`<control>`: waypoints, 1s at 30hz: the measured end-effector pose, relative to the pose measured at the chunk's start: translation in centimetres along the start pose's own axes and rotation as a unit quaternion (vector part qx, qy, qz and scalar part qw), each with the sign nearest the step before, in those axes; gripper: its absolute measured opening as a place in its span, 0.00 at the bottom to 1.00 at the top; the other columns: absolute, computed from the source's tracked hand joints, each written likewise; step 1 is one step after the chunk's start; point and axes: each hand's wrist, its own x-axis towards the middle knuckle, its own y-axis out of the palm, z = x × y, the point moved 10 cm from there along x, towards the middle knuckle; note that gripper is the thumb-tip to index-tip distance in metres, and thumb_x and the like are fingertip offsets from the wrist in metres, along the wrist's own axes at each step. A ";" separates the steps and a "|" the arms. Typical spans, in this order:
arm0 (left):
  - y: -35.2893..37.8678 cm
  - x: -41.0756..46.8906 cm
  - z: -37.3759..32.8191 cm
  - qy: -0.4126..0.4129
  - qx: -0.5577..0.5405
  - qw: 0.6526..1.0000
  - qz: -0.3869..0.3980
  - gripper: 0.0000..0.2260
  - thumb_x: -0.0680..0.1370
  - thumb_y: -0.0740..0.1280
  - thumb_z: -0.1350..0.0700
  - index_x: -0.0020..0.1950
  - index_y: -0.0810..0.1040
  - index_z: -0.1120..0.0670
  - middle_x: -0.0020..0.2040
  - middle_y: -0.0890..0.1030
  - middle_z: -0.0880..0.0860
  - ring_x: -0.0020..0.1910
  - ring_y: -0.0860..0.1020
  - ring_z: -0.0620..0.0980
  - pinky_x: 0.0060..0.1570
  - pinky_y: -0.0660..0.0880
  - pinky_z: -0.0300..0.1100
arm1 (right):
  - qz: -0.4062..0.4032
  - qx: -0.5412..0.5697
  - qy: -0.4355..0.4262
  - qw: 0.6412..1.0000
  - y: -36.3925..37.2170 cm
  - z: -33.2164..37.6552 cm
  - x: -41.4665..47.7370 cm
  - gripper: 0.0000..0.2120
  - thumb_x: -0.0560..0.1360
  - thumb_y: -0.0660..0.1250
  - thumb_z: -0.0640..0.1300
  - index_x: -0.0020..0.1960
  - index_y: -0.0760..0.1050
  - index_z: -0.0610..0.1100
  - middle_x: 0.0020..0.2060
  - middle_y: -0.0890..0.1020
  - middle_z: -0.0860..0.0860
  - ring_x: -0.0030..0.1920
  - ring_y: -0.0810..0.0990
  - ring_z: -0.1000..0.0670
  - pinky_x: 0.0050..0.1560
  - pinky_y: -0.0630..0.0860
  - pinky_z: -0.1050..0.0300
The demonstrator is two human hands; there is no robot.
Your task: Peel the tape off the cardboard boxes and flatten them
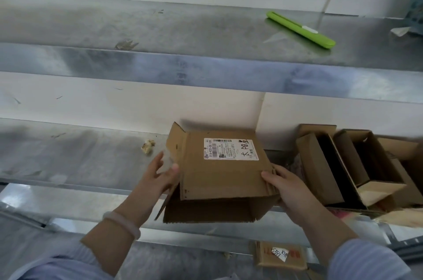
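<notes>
A brown cardboard box (219, 172) with a white shipping label (230, 149) sits at the front edge of a metal shelf (75, 154). Its flaps hang loose at the left and at the bottom. My left hand (160, 176) is at the box's left side and pinches a piece of clear tape (168, 160) between thumb and fingers. My right hand (283, 188) grips the box's right edge, thumb on top and fingers around the side.
Several opened cardboard boxes (357, 165) stand on the shelf to the right. A green box cutter (301, 29) lies on the upper shelf. A crumpled tape scrap (147, 146) lies left of the box. Another small box (280, 255) lies on the floor below.
</notes>
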 end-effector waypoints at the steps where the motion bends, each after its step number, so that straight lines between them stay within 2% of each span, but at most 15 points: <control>1: 0.0 0.1 0.7 -0.037 -0.011 0.999 -0.002 0.48 0.63 0.71 0.32 0.77 0.52 0.41 0.73 0.64 0.49 0.69 0.67 0.53 0.61 0.70 0.47 | 0.007 0.027 0.000 1.000 0.3 -0.5 -0.3 0.13 0.79 0.66 0.46 0.62 0.74 0.55 0.54 0.81 0.51 0.56 0.79 0.48 0.57 0.78 0.46; 3: 0.4 0.4 1.9 -0.088 -0.060 0.994 0.031 0.58 0.57 0.76 0.32 0.78 0.47 0.42 0.70 0.68 0.52 0.64 0.71 0.55 0.61 0.71 0.50 | 0.025 0.063 -0.007 0.998 0.6 -1.2 -0.7 0.16 0.78 0.66 0.44 0.65 0.73 0.54 0.57 0.81 0.51 0.58 0.79 0.47 0.62 0.76 0.42; 6: 0.2 0.6 1.1 -0.071 -0.037 0.994 0.077 0.59 0.58 0.79 0.36 0.78 0.44 0.40 0.70 0.70 0.50 0.64 0.73 0.54 0.64 0.71 0.53 | 0.054 0.063 -0.016 0.996 0.7 -1.5 -1.1 0.23 0.77 0.66 0.36 0.69 0.70 0.52 0.60 0.80 0.52 0.61 0.78 0.49 0.63 0.75 0.42; 8: -0.4 0.8 0.2 -0.029 0.032 0.995 0.093 0.63 0.53 0.80 0.36 0.77 0.42 0.37 0.71 0.68 0.48 0.65 0.72 0.53 0.67 0.70 0.54 | 0.062 0.045 -0.016 0.997 0.5 -1.3 -1.0 0.25 0.76 0.67 0.33 0.69 0.69 0.51 0.61 0.79 0.53 0.60 0.79 0.50 0.62 0.76 0.44; 10: -1.0 1.1 -0.7 0.029 0.093 0.992 0.086 0.63 0.52 0.80 0.35 0.73 0.39 0.30 0.72 0.63 0.45 0.67 0.69 0.50 0.67 0.70 0.50 | 0.055 0.027 -0.032 0.998 0.5 -0.4 -1.0 0.25 0.74 0.70 0.37 0.68 0.68 0.50 0.61 0.80 0.54 0.59 0.79 0.52 0.61 0.76 0.47; 12: -1.4 1.3 -2.1 0.104 0.140 0.983 0.051 0.62 0.50 0.81 0.35 0.66 0.37 0.23 0.74 0.59 0.44 0.70 0.65 0.49 0.66 0.70 0.49 | 0.041 0.022 -0.067 0.997 0.4 1.1 -1.1 0.26 0.72 0.73 0.42 0.67 0.67 0.50 0.60 0.80 0.55 0.59 0.78 0.55 0.57 0.77 0.57; 14: -1.5 1.4 -3.5 0.189 0.162 0.969 0.008 0.63 0.50 0.81 0.36 0.66 0.36 0.22 0.75 0.58 0.46 0.72 0.63 0.49 0.66 0.70 0.52 | 0.044 -0.001 -0.105 0.993 0.6 3.0 -1.2 0.28 0.72 0.73 0.41 0.67 0.65 0.50 0.60 0.78 0.58 0.60 0.76 0.58 0.55 0.77 0.62; 16: -2.1 1.4 -4.4 0.244 0.166 0.954 -0.055 0.66 0.50 0.82 0.39 0.71 0.36 0.27 0.75 0.57 0.46 0.74 0.61 0.48 0.68 0.68 0.56 | 0.056 -0.070 -0.131 0.987 0.8 4.4 -1.2 0.29 0.72 0.75 0.42 0.67 0.65 0.53 0.62 0.76 0.60 0.63 0.75 0.57 0.60 0.75 0.59; 18: -3.0 1.6 -4.3 0.255 0.192 0.940 -0.123 0.70 0.49 0.84 0.45 0.75 0.36 0.35 0.75 0.57 0.50 0.73 0.60 0.49 0.68 0.66 0.60 | 0.066 -0.087 -0.164 0.980 0.6 5.6 -1.3 0.29 0.70 0.77 0.45 0.66 0.68 0.56 0.61 0.78 0.60 0.63 0.76 0.57 0.61 0.75 0.58; 21: -3.0 1.0 -3.8 0.273 0.247 0.914 -0.170 0.69 0.49 0.84 0.49 0.76 0.38 0.41 0.72 0.58 0.55 0.70 0.60 0.50 0.67 0.66 0.60 | 0.026 0.036 -0.187 0.981 -1.2 6.5 -1.1 0.25 0.71 0.75 0.50 0.66 0.72 0.56 0.60 0.80 0.58 0.62 0.77 0.58 0.63 0.71 0.56; 23: -2.8 0.4 -3.8 0.287 0.250 0.905 -0.192 0.69 0.50 0.85 0.49 0.77 0.40 0.46 0.74 0.57 0.56 0.71 0.60 0.51 0.67 0.66 0.57 | 0.004 0.110 -0.178 0.978 -1.9 6.7 -0.9 0.14 0.78 0.65 0.50 0.64 0.75 0.53 0.60 0.81 0.55 0.63 0.78 0.53 0.67 0.70 0.50; 24: -2.8 0.0 -3.9 0.287 0.246 0.903 -0.205 0.68 0.52 0.85 0.51 0.77 0.41 0.48 0.73 0.57 0.56 0.69 0.59 0.48 0.67 0.66 0.55 | -0.001 0.153 -0.164 0.975 -2.0 6.6 -0.8 0.13 0.81 0.60 0.49 0.62 0.77 0.48 0.58 0.83 0.51 0.62 0.78 0.49 0.67 0.70 0.48; 26: -2.7 -0.8 -4.4 0.296 0.258 0.889 -0.234 0.65 0.55 0.85 0.57 0.77 0.41 0.50 0.70 0.59 0.60 0.62 0.58 0.39 0.61 0.66 0.49 | -0.003 0.219 -0.126 0.968 -1.9 6.8 -0.7 0.19 0.81 0.56 0.51 0.52 0.80 0.40 0.53 0.84 0.41 0.58 0.81 0.43 0.63 0.73 0.46; 28: -2.7 -1.5 -5.1 0.323 0.289 0.865 -0.252 0.65 0.54 0.85 0.58 0.77 0.43 0.56 0.65 0.62 0.63 0.58 0.58 0.37 0.56 0.66 0.48 | 0.027 0.193 -0.105 0.975 -1.5 7.6 -1.0 0.22 0.81 0.56 0.50 0.41 0.81 0.38 0.49 0.83 0.36 0.53 0.82 0.39 0.59 0.75 0.44; 30: -3.1 -1.8 -5.6 0.340 0.310 0.848 -0.262 0.65 0.53 0.85 0.57 0.77 0.44 0.60 0.63 0.63 0.64 0.58 0.59 0.39 0.55 0.67 0.48 | 0.074 0.103 -0.094 0.987 -1.2 8.7 -1.5 0.15 0.81 0.59 0.43 0.47 0.82 0.37 0.50 0.83 0.36 0.55 0.82 0.37 0.59 0.76 0.42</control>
